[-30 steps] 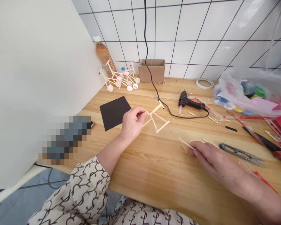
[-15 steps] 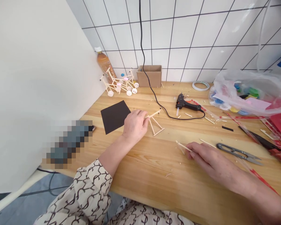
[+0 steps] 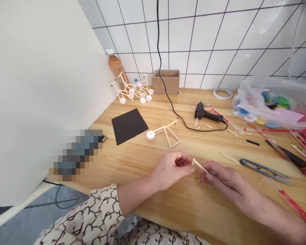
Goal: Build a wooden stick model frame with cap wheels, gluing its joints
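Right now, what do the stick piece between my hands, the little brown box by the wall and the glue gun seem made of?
Stick piece: probably bare wood, matte, going by its pale straw colour.
Brown box: likely cardboard, dull, with thin flat walls.
Glue gun: body looks like smooth black plastic, with a slight sheen.

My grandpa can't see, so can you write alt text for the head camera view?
A person's right hand holds a small wooden stick piece over a wooden table, with the left hand at its end. Beyond them, a little stick frame with a white disc sits between a black card and a black glue gun.
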Tool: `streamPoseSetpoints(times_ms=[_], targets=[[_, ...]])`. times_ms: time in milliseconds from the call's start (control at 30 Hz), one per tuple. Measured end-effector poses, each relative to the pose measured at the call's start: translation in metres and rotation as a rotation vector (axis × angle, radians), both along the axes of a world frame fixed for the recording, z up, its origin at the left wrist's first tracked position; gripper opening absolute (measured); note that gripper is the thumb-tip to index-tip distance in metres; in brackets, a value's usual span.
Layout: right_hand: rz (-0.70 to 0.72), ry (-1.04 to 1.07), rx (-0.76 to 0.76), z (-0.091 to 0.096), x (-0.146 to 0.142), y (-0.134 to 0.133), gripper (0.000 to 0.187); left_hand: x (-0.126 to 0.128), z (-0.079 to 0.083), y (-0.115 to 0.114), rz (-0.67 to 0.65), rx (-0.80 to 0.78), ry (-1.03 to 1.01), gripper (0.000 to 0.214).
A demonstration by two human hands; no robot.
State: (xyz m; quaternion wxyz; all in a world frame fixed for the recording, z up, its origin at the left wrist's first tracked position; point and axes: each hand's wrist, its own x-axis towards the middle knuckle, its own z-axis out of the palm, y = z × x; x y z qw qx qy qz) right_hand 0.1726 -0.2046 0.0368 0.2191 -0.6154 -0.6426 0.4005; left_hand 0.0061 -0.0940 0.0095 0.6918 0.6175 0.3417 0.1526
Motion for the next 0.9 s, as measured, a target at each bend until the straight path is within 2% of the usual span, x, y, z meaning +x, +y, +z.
streamPoseSetpoints(times_ms=[100, 233, 400, 500, 667, 767, 833, 900], targets=[[0.0, 0.034, -0.015, -0.004, -0.003, 0.002, 0.024, 0.0, -0.003, 0.001, -0.004, -0.021, -0.013, 0.015], [-0.04, 0.144, -0.002, -0.008, -0.004, 0.003, 0.027, 0.0, 0.004, 0.0, -0.032, -0.035, -0.005, 0.009], [-0.263, 0.344, 0.044, -0.01, 0.006, 0.004, 0.022, 0.0, 0.009, 0.002, -0.023, -0.064, 0.049, 0.009], [-0.407, 0.34, 0.141, -0.013, 0.015, 0.007, 0.018, 0.0, 0.008, 0.002, -0.028, -0.03, 0.081, 0.009], [-0.52, 0.139, 0.196, -0.018, 0.023, 0.012, 0.023, -0.003, 0.007, -0.001, -0.068, 0.166, 0.157, 0.007], [-0.579, 0.055, 0.263, -0.013, 0.03, 0.014, 0.025, -0.005, 0.005, -0.001, -0.116, 0.334, 0.223, 0.007], [-0.697, 0.053, 0.363, -0.005, 0.037, 0.015, 0.023, -0.007, 0.004, 0.001, -0.136, 0.465, 0.259, 0.007], [-0.878, 0.082, 0.493, 0.004, 0.045, 0.014, 0.019, -0.009, 0.003, 0.002, -0.147, 0.59, 0.293, 0.008]])
